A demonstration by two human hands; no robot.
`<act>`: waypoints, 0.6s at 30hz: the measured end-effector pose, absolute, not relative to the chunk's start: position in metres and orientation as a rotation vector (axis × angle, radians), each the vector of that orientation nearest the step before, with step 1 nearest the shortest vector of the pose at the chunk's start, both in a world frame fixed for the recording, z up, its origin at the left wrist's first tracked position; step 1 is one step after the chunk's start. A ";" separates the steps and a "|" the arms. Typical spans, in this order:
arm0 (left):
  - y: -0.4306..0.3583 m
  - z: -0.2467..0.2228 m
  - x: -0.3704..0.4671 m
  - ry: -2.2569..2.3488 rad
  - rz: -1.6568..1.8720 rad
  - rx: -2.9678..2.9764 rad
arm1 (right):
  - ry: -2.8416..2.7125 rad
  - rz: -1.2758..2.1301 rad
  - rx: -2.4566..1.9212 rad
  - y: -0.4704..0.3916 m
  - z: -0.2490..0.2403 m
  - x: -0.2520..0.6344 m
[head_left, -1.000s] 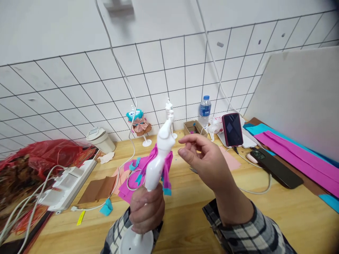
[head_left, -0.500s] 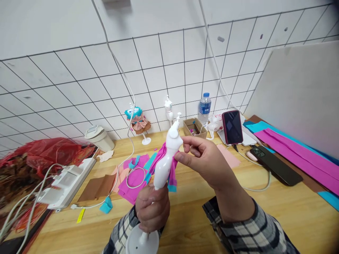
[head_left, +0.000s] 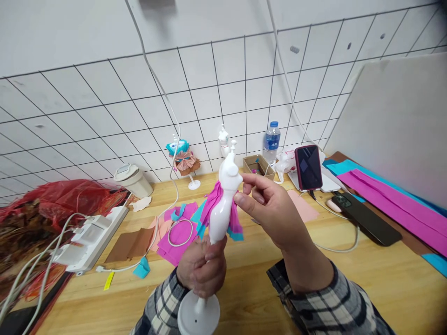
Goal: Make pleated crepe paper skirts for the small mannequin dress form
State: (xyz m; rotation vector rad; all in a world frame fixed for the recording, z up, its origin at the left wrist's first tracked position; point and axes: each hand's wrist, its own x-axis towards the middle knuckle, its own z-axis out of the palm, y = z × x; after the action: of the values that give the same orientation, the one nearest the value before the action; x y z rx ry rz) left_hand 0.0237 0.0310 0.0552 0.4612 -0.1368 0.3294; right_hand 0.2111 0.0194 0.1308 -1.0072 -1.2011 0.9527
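Observation:
My left hand [head_left: 202, 267] is wrapped around the lower end of a small white dress-form mannequin [head_left: 220, 216], which leans slightly to the right. Its round base [head_left: 199, 316] shows beneath that hand. Magenta crepe paper [head_left: 213, 200] with blue edging spreads out behind the mannequin's waist on both sides. At the waist and bust, the thumb and index finger of my right hand [head_left: 270, 207] press in close, with the thumb on the edge of the magenta paper. Its other fingers are curled. The back of the mannequin is hidden.
A dressed mannequin [head_left: 185, 160] and a bare one [head_left: 223, 139] stand by the tiled wall. A cardboard box [head_left: 258, 167], a water bottle [head_left: 272, 142] and phones [head_left: 365, 218] are at right. Paper pieces [head_left: 129, 244], cables and a power strip [head_left: 96, 239] lie left.
The mannequin has turned more upright, and its base has shifted right with my left hand. The magenta paper now shows flared wider on both sides. My right hand stays at the waist.

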 end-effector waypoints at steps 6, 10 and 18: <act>0.039 0.070 0.023 -0.076 0.511 0.440 | -1.157 0.755 -1.063 0.019 0.132 0.210; 0.042 0.073 0.020 -0.044 0.570 0.533 | -1.352 0.636 -1.222 0.017 0.133 0.206; 0.044 0.074 0.015 0.023 0.628 0.779 | -1.391 0.927 -1.181 0.019 0.132 0.200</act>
State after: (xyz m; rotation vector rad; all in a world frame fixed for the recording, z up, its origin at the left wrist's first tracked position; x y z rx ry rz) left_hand 0.0149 0.0444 0.0745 0.7795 0.0226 0.6277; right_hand 0.2003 0.0190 0.1318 -1.1811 -1.3910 0.9270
